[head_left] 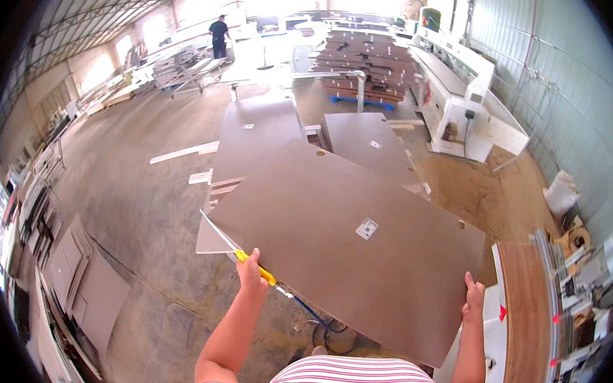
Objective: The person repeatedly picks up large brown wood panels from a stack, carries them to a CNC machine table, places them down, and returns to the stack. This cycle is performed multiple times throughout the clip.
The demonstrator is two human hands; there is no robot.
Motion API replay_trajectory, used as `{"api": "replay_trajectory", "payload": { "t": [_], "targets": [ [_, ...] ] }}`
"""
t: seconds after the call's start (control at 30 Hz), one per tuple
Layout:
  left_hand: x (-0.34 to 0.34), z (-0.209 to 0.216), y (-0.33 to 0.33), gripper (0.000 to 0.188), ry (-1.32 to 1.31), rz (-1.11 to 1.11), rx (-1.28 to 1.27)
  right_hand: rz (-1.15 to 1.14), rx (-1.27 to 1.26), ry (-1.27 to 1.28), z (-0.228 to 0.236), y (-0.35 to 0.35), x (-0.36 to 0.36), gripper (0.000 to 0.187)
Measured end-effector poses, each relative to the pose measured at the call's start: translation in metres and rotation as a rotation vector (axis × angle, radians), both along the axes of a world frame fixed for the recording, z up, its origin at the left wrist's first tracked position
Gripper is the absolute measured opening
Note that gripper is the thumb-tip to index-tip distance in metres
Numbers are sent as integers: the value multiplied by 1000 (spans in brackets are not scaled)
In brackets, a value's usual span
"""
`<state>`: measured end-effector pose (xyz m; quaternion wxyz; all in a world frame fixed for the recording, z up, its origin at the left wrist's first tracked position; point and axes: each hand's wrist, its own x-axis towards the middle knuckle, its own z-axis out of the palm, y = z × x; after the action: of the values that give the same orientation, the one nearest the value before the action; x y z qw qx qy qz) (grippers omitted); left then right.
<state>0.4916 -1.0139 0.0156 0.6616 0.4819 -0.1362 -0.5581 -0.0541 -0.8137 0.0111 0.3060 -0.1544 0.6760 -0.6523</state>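
A large grey-brown panel (309, 233) lies tilted across the middle in front of me, with a small white label (367, 229) on its face and round holes near its far and right edges. My left hand (251, 278) is closed around a yellow air blow gun (242, 256) at the panel's left edge. The gun's long thin nozzle points away to the far left, and a blue hose (312, 312) hangs from its rear end. My right hand (474, 298) grips the panel's right edge, thumb on top; its other fingers are mostly hidden.
Beyond the panel lie two stacks of similar panels, left (264, 124) and right (366, 135). A metal rail (299, 76) stands behind them. Wood-grain boards (521, 312) stand at my right, a white machine (455, 98) farther off. Panels lean at left (95, 296). A person (219, 37) stands far away.
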Motion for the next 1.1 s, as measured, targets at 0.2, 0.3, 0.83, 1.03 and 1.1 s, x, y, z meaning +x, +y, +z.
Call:
{"api": "replay_trajectory", "payload": {
  "t": [0.2, 0.3, 0.83, 1.03, 1.1],
  "targets": [
    [-83, 13, -15, 22, -287, -247, 53, 9, -114, -197, 28, -152, 64, 28],
    [-85, 10, -61, 27, -336, -250, -11, -38, -150, -323, 38, -215, 117, 27],
    [68, -68, -142, 40, -604, 30, -64, 784, -19, -838, -23, -412, 311, 37],
    [162, -26, -259, 37, -676, 6, -207, 822, -84, -822, 20, -500, 400, 32],
    [184, -19, -297, 42, -1252, 53, -63, 843, -18, -834, 19, -523, 413, 30]
  ]
}}
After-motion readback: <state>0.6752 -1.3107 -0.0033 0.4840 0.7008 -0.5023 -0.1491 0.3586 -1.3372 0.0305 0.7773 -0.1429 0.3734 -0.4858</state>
